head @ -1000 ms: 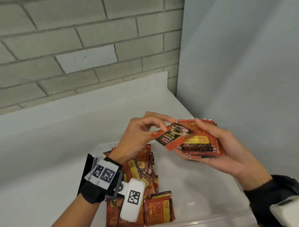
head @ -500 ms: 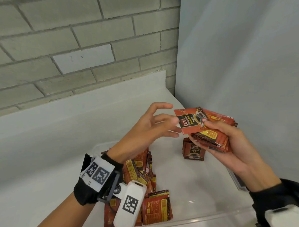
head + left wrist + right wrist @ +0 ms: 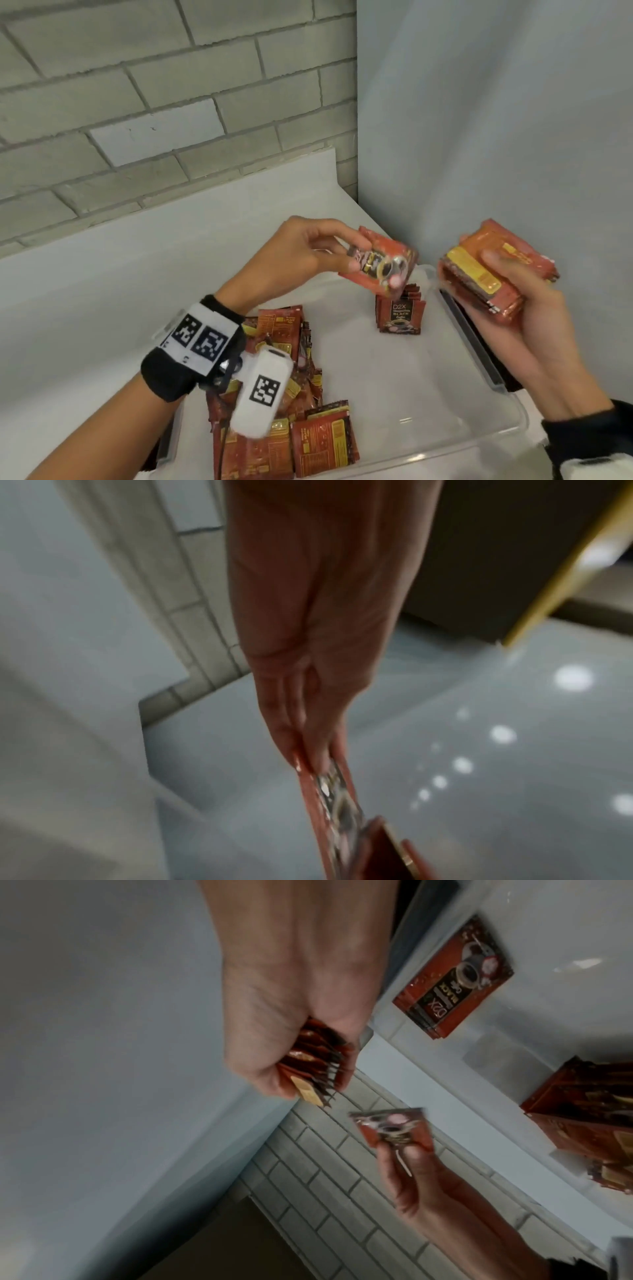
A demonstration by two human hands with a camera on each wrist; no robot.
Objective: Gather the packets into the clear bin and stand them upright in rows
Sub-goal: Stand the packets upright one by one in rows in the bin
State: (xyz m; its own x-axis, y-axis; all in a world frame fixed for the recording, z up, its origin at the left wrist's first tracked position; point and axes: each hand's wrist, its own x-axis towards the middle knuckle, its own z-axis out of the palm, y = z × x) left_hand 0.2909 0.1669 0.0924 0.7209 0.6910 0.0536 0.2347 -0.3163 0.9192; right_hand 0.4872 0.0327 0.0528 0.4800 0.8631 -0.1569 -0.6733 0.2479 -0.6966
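Note:
My left hand (image 3: 346, 260) pinches a single red coffee packet (image 3: 382, 265) above the far end of the clear bin (image 3: 479, 370); the same packet (image 3: 394, 1130) shows in the right wrist view. My right hand (image 3: 507, 291) grips a stack of red packets (image 3: 479, 270) over the bin's right wall. A short row of packets (image 3: 400, 315) stands upright in the bin's far right corner, below the pinched packet. A loose heap of packets (image 3: 291, 411) lies along the bin's left side, partly hidden by my left wrist.
The bin sits on a white counter (image 3: 85, 325) in a corner. A grey brick wall (image 3: 154, 102) runs behind it and a smooth pale wall (image 3: 496, 120) stands to the right. The bin's middle floor (image 3: 394, 394) is bare.
My left hand took one packet off the stack and carried it left and down toward the upright row. My right hand drew the stack away to the right.

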